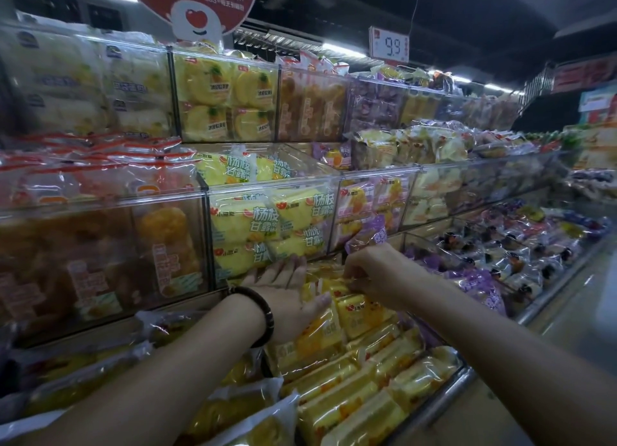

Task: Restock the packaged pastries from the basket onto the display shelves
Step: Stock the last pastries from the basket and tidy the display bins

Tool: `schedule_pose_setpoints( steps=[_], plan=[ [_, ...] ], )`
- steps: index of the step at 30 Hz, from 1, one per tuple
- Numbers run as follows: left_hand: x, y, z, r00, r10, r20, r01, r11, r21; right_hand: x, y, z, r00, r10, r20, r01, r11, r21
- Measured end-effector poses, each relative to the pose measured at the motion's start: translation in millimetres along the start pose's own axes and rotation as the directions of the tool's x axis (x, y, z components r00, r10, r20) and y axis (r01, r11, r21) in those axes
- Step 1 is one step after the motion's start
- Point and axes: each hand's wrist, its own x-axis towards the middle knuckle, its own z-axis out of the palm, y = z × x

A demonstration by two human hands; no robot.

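Restocking under way: a person's left hand (287, 295), fingers straight and together, lies flat against the row of yellow pastry packets (337, 372) standing on edge in the bottom display bin. The right hand (374, 275), at 2 o'clock from it, curls its fingers onto the top edge of one upright packet (358, 313) at the back of that row, pinching the wrapper. A dark beaded bracelet (258, 308) circles the left wrist. At 12 o'clock from the hands, a clear acrylic bin (273, 187) holds yellow packs with green lettering. Purple-wrapped packs (480, 285) fill the neighbouring bin at 3 o'clock. A 9.9 price sign (389, 44) hangs at 1 o'clock.
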Motion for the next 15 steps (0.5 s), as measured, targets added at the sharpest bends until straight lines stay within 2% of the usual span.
schedule_pose_setpoints(
  steps=[6, 9, 13, 15],
  plan=[
    [1, 2, -2, 0.995, -0.004, -0.098, 0.003, 1.000, -0.013, -2, -4, -3, 0.999, 0.024, -0.030, -0.020, 0.993, 0.114],
    [-3, -4, -7, 0.988, 0.029, -0.155, -0.039, 0.997, -0.060, -12, -10, -24, 1.000, -0.022, 0.019, 0.018, 0.981, 0.192],
    [-23, 1, -33, 0.957, 0.084, -0.278, -0.120, 0.986, -0.114, -28, -7, -39, 0.975, -0.108, 0.194, 0.109, 0.994, 0.006],
    [-32, 8, -42, 0.938, 0.153, -0.312, -0.185, 0.980, -0.075, -32, -7, -34, 0.975, -0.110, 0.194, 0.129, 0.988, -0.087]
  ],
)
